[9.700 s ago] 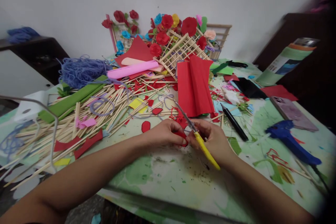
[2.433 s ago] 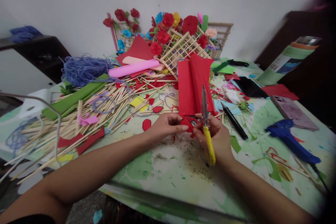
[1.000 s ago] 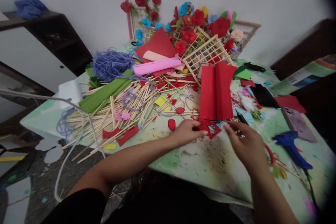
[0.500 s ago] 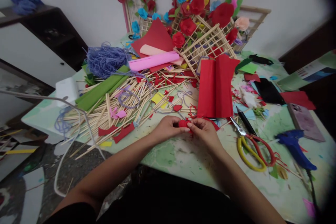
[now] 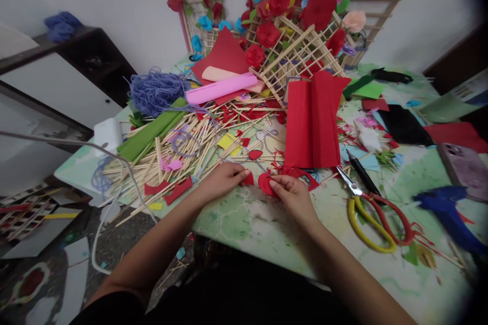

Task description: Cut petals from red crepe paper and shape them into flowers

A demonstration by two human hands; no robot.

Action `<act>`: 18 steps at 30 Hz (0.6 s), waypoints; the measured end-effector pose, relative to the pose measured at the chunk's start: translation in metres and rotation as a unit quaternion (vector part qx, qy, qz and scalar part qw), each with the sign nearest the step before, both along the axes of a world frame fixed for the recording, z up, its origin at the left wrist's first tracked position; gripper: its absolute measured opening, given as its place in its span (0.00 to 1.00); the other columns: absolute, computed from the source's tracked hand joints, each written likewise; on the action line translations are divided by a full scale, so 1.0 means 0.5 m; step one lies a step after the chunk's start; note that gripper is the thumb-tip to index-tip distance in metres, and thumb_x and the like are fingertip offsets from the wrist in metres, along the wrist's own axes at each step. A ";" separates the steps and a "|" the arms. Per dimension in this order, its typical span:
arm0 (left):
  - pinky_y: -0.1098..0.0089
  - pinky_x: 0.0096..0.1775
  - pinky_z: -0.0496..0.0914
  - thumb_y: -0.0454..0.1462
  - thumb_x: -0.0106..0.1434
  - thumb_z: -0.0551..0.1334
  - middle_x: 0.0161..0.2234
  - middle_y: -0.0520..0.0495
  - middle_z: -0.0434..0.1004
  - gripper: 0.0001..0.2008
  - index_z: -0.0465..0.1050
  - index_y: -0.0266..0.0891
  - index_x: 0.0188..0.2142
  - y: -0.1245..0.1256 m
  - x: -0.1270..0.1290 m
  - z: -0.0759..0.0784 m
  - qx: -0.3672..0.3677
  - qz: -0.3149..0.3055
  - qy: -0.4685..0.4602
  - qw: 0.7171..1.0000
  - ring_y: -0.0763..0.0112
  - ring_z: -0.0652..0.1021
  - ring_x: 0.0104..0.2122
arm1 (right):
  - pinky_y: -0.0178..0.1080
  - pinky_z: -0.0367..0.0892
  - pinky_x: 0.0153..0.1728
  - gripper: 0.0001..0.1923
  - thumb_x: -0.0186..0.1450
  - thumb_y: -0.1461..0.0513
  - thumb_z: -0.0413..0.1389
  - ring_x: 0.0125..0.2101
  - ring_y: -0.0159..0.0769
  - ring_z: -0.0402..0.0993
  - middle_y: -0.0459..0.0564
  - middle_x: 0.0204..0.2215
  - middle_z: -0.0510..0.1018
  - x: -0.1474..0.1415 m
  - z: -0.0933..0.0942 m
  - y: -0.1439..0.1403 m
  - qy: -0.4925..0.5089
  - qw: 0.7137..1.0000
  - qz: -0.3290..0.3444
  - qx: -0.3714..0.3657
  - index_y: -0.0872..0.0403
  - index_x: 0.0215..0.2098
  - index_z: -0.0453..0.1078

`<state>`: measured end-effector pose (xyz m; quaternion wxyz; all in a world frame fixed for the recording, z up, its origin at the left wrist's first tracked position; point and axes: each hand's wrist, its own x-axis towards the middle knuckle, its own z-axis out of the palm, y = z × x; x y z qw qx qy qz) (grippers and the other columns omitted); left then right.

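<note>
Between thumb and fingers, my left hand (image 5: 227,179) pinches a small red paper piece (image 5: 249,179) just above the table's front part. My right hand (image 5: 292,192) is closed on a rounded piece of red paper (image 5: 266,183), a short gap to the right of the left hand's piece. Behind my right hand stands a folded sheet of red crepe paper (image 5: 312,122). Red scraps (image 5: 308,177) lie beside its lower edge. To the right rest scissors (image 5: 368,208) with yellow and red handles, next to a black pen (image 5: 362,175).
Many thin wooden sticks (image 5: 168,157) spread over the left side, below blue yarn (image 5: 156,91). Paper flowers on a wooden lattice (image 5: 301,56) lean at the back. A blue glue gun (image 5: 452,213) and a phone (image 5: 465,167) lie at the right. A white cable (image 5: 95,244) hangs at left.
My hands have moved apart from the red paper they held together. The left has shifted left with a small piece; the right keeps the rounded piece. The view has turned slightly.
</note>
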<state>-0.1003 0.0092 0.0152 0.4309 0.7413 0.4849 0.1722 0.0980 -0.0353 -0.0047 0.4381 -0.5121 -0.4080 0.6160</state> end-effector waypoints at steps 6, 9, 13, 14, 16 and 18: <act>0.64 0.45 0.65 0.43 0.62 0.56 0.41 0.41 0.77 0.15 0.75 0.38 0.42 -0.045 0.024 0.018 0.185 0.127 0.041 0.974 0.61 0.74 0.42 | 0.34 0.64 0.24 0.12 0.53 0.53 0.59 0.22 0.32 0.69 0.46 0.22 0.78 -0.004 -0.007 -0.006 -0.035 0.998 0.000 0.044 0.54 0.28 0.73; 0.68 0.39 0.67 0.44 0.60 0.58 0.34 0.44 0.78 0.14 0.77 0.38 0.37 -0.071 0.048 0.015 0.079 0.109 -0.040 0.990 0.65 0.75 0.36 | 0.35 0.64 0.25 0.11 0.56 0.54 0.57 0.22 0.33 0.70 0.47 0.23 0.78 -0.006 -0.006 -0.012 -0.062 0.996 0.028 0.063 0.54 0.29 0.74; 0.71 0.34 0.67 0.42 0.58 0.61 0.28 0.46 0.78 0.12 0.78 0.36 0.31 -0.086 0.068 -0.006 -0.021 0.140 -0.146 0.979 0.69 0.75 0.30 | 0.36 0.66 0.28 0.11 0.58 0.56 0.55 0.25 0.34 0.71 0.47 0.24 0.79 -0.008 -0.003 -0.019 -0.127 0.986 0.045 0.102 0.54 0.30 0.76; 0.71 0.34 0.67 0.42 0.57 0.62 0.27 0.47 0.78 0.11 0.78 0.35 0.30 -0.087 0.070 -0.013 -0.034 0.160 -0.166 0.973 0.69 0.75 0.29 | 0.37 0.67 0.30 0.10 0.58 0.57 0.56 0.26 0.35 0.72 0.48 0.25 0.79 -0.007 -0.003 -0.020 -0.144 0.982 0.035 0.117 0.54 0.30 0.76; 0.72 0.32 0.66 0.43 0.55 0.64 0.26 0.47 0.77 0.12 0.77 0.35 0.29 -0.086 0.070 -0.026 -0.068 0.198 -0.202 0.957 0.71 0.74 0.27 | 0.38 0.67 0.33 0.09 0.58 0.58 0.56 0.30 0.36 0.73 0.49 0.28 0.80 -0.004 0.000 -0.019 -0.172 0.974 0.006 0.151 0.53 0.30 0.77; 0.72 0.30 0.66 0.44 0.53 0.65 0.23 0.49 0.75 0.13 0.76 0.34 0.28 -0.085 0.069 -0.036 -0.100 0.229 -0.234 0.939 0.72 0.72 0.25 | 0.38 0.67 0.35 0.08 0.58 0.58 0.57 0.32 0.37 0.73 0.50 0.29 0.79 -0.001 0.005 -0.018 -0.184 0.968 -0.029 0.169 0.53 0.30 0.77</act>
